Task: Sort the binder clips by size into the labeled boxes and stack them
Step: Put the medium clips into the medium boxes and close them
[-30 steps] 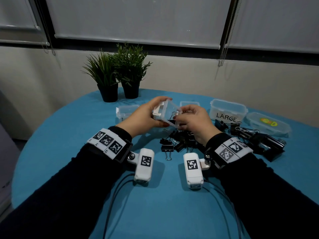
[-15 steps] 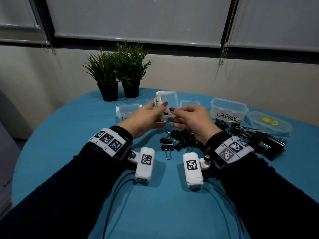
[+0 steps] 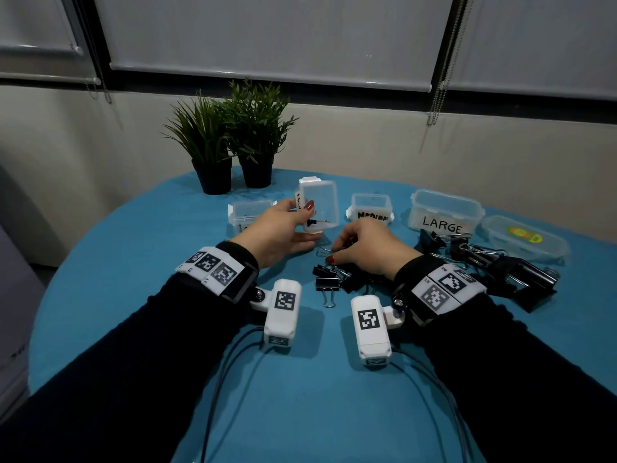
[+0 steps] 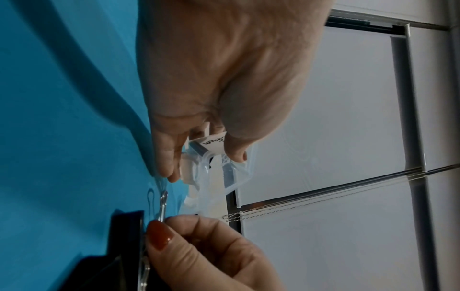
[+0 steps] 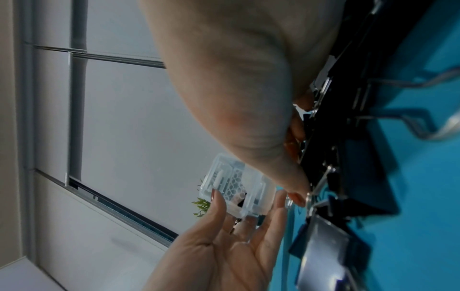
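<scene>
My left hand point(image 3: 300, 225) grips a small clear box point(image 3: 320, 202) labelled Medium, tipped up on end above the table; one small black clip point(image 3: 312, 222) lies inside it. The left wrist view shows thumb and fingers around the box point(image 4: 216, 169). My right hand point(image 3: 335, 253) is down on the pile of small black binder clips point(image 3: 329, 279), fingers curled, thumb and finger pinching a clip's wire handle point(image 4: 163, 204). In the right wrist view the box point(image 5: 231, 189) sits just beyond that pinch point(image 5: 298, 195).
On the blue table point(image 3: 133, 262), a second Medium box point(image 3: 370, 207), a LARGE box point(image 3: 445, 212) and a stickered clear lidded box point(image 3: 524, 238) stand behind the clips. Another small box point(image 3: 248, 212) is behind my left hand. Large black clips point(image 3: 494, 262) lie right. Two potted plants point(image 3: 233, 142) stand at the back.
My right hand left the box and dropped onto the clip pile. My left hand lifted the box slightly and tipped it up on end.
</scene>
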The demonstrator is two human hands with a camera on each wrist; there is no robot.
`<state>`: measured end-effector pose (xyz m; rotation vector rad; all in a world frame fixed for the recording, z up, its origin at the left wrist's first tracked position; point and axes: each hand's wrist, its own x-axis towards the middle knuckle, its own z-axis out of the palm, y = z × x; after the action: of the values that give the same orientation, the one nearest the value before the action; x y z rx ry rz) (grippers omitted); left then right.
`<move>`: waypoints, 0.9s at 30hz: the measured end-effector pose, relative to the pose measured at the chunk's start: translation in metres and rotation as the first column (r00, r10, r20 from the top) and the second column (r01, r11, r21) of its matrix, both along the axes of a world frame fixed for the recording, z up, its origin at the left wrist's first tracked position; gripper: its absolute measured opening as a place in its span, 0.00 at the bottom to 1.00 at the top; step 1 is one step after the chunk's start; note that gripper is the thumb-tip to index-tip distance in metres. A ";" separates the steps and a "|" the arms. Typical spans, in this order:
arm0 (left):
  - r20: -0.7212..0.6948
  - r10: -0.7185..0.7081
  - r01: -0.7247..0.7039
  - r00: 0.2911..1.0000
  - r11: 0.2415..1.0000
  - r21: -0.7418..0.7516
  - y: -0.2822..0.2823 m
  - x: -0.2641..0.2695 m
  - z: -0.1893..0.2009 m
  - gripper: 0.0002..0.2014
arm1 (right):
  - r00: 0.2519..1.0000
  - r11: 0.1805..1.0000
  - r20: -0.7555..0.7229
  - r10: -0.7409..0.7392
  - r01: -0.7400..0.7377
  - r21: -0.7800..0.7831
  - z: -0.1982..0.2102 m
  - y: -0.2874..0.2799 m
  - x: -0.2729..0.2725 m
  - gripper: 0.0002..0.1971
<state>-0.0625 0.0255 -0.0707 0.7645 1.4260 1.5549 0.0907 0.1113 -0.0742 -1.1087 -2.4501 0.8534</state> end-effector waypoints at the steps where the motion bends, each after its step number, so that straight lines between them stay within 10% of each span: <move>1: -0.003 0.009 -0.009 1.000 1.000 -0.003 0.000 0.000 0.000 0.06 | 1.000 1.000 0.000 0.006 -0.006 0.005 0.000 -0.001 0.001 0.11; 11: 0.018 0.033 -0.033 0.999 0.999 -0.027 0.001 -0.003 -0.005 0.17 | 0.971 1.000 -0.238 0.005 0.002 0.031 0.004 0.004 0.003 0.14; 17: 0.028 -0.102 0.103 0.994 0.994 -0.041 -0.003 -0.001 -0.004 0.18 | 0.805 0.992 -0.593 0.021 0.056 0.112 0.011 0.003 0.003 0.07; 27: 0.064 -0.310 0.310 0.949 0.951 0.016 -0.010 0.009 0.003 0.25 | 0.886 0.920 -0.460 0.054 0.135 0.368 0.011 0.008 0.002 0.12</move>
<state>-0.0533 0.0159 -0.0676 0.8860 1.1882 1.3286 0.0928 0.1194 -0.0628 -0.7064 -2.0582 0.5025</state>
